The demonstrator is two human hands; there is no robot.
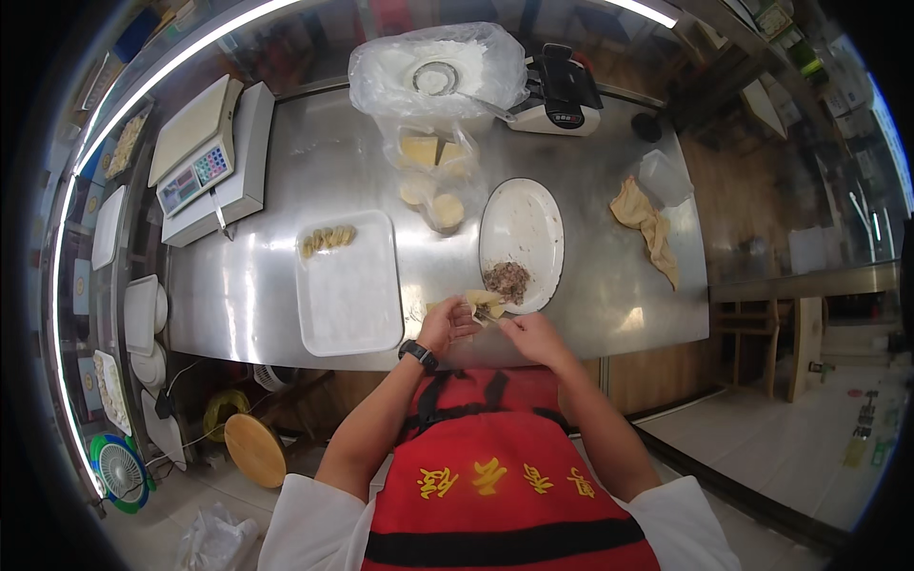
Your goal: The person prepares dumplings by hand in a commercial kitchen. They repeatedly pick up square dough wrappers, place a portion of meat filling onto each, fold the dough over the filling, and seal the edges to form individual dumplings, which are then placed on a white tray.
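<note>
My left hand (450,327), with a dark watch on its wrist, holds a thin yellow dough wrapper (483,295) with some filling on it. In my right hand (532,335) is a thin tool, its tip against the wrapper; its exact kind is too small to tell. Just beyond my hands lies a white oval dish (525,214) with a dark rim, and a mound of minced filling (508,280) sits at its near end. To the left, a white tray (350,303) carries a short row of folded dumplings (328,239) near its far edge.
Plastic-bagged stacks of square wrappers (419,151) and round wrappers (448,210) lie mid-table. Behind them are a flour bag (464,57) with a strainer (435,78) and a black-topped appliance (568,93). A weighing scale (196,153) stands left; a tan cloth (646,221) and plastic container (665,177) lie right.
</note>
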